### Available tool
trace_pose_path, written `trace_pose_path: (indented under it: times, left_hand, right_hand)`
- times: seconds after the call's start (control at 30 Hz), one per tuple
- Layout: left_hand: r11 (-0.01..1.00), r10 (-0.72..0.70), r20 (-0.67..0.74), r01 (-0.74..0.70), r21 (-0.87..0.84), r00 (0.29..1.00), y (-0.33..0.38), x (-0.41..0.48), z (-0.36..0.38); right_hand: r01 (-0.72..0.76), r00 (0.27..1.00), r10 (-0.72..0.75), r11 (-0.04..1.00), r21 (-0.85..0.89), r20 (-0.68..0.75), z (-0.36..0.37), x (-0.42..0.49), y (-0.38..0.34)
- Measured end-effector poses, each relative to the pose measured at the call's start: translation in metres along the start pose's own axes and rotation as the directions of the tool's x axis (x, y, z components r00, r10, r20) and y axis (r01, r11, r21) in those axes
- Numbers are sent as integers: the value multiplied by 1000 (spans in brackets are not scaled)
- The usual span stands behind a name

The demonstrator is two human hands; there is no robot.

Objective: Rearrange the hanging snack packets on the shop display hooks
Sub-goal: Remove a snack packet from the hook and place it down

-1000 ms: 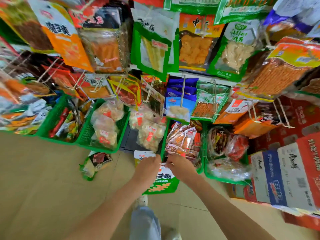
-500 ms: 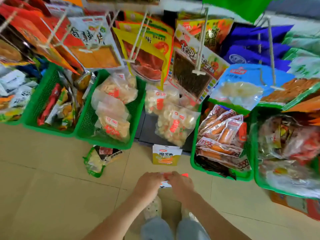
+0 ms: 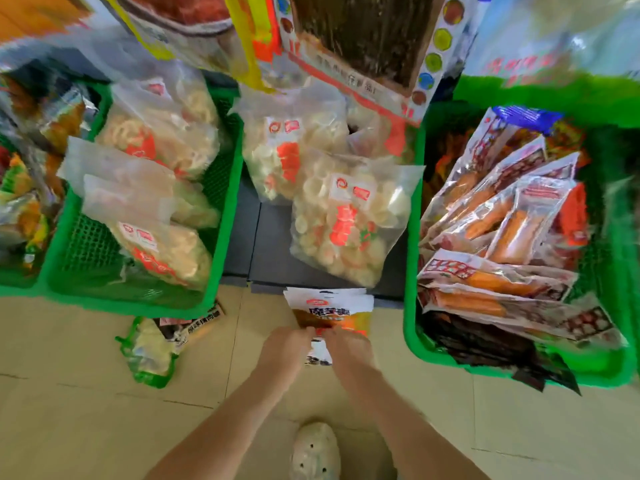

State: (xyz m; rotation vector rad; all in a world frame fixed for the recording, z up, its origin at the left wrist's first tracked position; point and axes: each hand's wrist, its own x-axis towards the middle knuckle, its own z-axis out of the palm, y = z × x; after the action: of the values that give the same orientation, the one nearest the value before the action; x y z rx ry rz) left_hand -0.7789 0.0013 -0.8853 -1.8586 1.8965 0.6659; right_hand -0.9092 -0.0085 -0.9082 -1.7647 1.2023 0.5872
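**Head view: both hands closed on a packet low by the floor**

In the head camera we looked steeply down. Our left hand (image 3: 285,349) and right hand (image 3: 348,348) met in the middle of the frame, fingers curled and pinching a small snack packet (image 3: 318,351) between them; its print was too blurred to read. Just beyond the fingertips, on the far side, lay a stack of white-and-orange packets (image 3: 329,310) on the tiled floor (image 3: 69,393), its near edge touching or tucked under our fingers; we could not tell which. The stack's long axis ran near to far, top edge pointing away from us, and both hands were about equally close to it.

To the left a green basket (image 3: 221,237) held clear bags of pale crisps; to the right a second green basket (image 3: 412,306) held foil-wrapped sticks. A green-edged packet (image 3: 149,351) lay loose on the floor near the left basket. Hanging packets filled the far top edge, but no bare hook showed, so we judged that the hands would have to rise well above this spot to rehang anything.
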Motion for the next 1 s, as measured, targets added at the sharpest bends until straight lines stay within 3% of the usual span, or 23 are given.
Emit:
trace_pose_path:
  times: [0.03, 0.1, 0.17, 0.2, 0.33, 0.43, 0.5, 0.63, 0.7, 0.8, 1.0]
  left_hand:
    - [998, 55, 35, -56, 21, 998, 3, 5, 4]
    - [998, 26, -86, -21, 66, 996, 2, 14, 6]
    - [999, -5, -173, 13, 45, 985, 1, 12, 0]
    - [1000, -17, -182, 17, 1, 983, 7, 5, -13]
    - [972, -84, -222, 31, -234, 972, 25, -16, -54]
    - [906, -105, -362, -61, -419, 926, 54, -31, -114]
    - [834, -98, -486, -195, -516, 869, 78, -36, -164]
    - [663, -214, -631, -363, -654, 745, 123, -30, -269]
    - [581, -257, -641, -415, -701, 723, 140, -24, -311]
    - [474, -273, -628, -466, -747, 729, 158, -16, -346]
    - [378, -346, -574, -450, -809, 742, 174, -7, -366]
  right_hand:
    - [2, 1000, -2, 1000, 19, -7, 1, 3, 0]
    - [-19, 970, 31, 999, 49, -242, 2, 14, 10]
    - [-67, 939, 27, 992, -104, -341, -10, -8, 2]
    - [-18, 927, -28, 993, -119, -374, -19, -19, 2]
    - [38, 888, 4, 996, 82, -460, -53, -64, -2]
    - [212, 672, 69, 936, 281, -738, -101, -114, -10]
    - [303, 534, 180, 871, 386, -826, -144, -147, -8]
    - [472, 265, 467, 700, 536, -844, -245, -203, 9]
    - [528, 198, 547, 639, 559, -813, -286, -215, 22]
    - [634, 278, 501, 545, 549, -819, -330, -226, 27]
    - [688, 410, 374, 473, 551, -832, -363, -238, 21]
